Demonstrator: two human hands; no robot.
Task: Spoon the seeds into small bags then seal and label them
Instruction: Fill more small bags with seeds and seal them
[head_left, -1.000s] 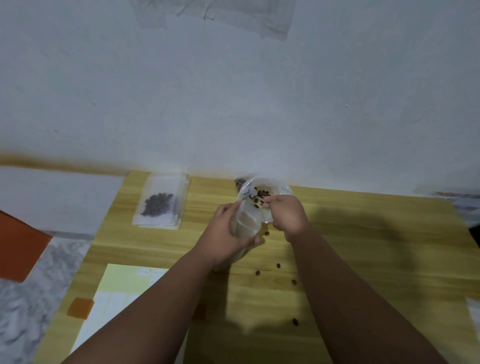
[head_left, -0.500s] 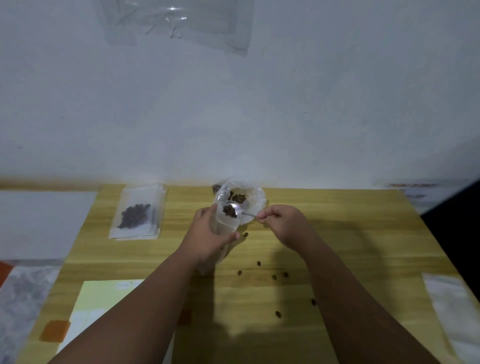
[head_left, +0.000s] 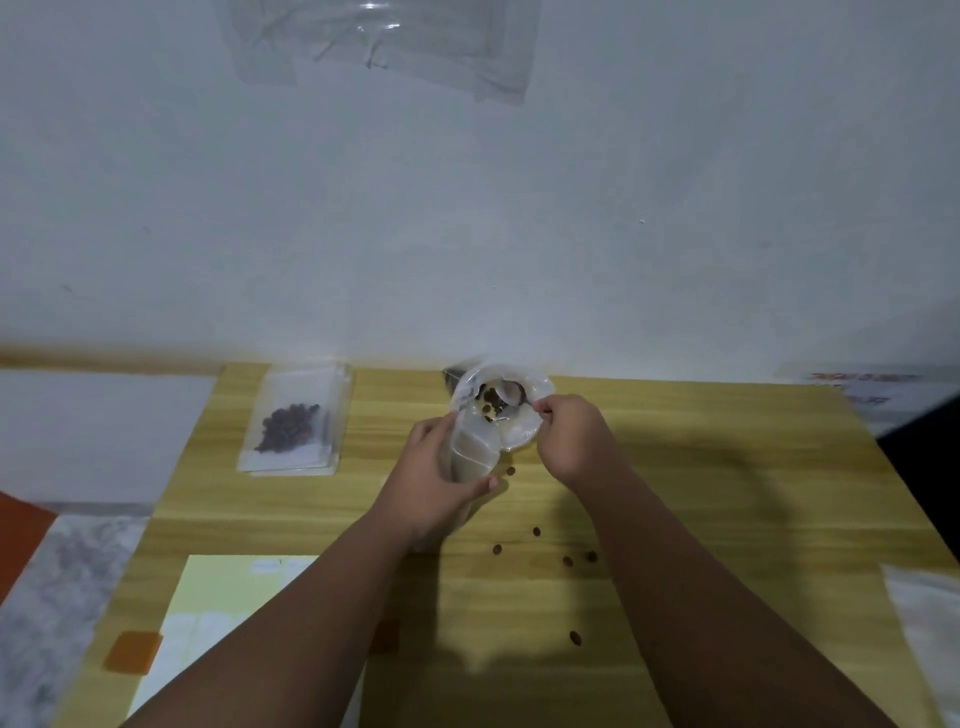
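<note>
Mid-frame, the small bag (head_left: 470, 453) is being gripped by the left hand (head_left: 428, 488) while the spoon (head_left: 508, 396), pinched by the right hand (head_left: 571, 439), is being returned to what seems the seed tub (head_left: 522, 440) for another scoop.

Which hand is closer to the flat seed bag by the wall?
Left. The left hand, holding an open bag, sits right of the seed bag; the right hand, holding a spoon at the bowl, is farther right.

Left grip (head_left: 431, 483) curled, right grip (head_left: 571, 441) pinching just beside it
</note>
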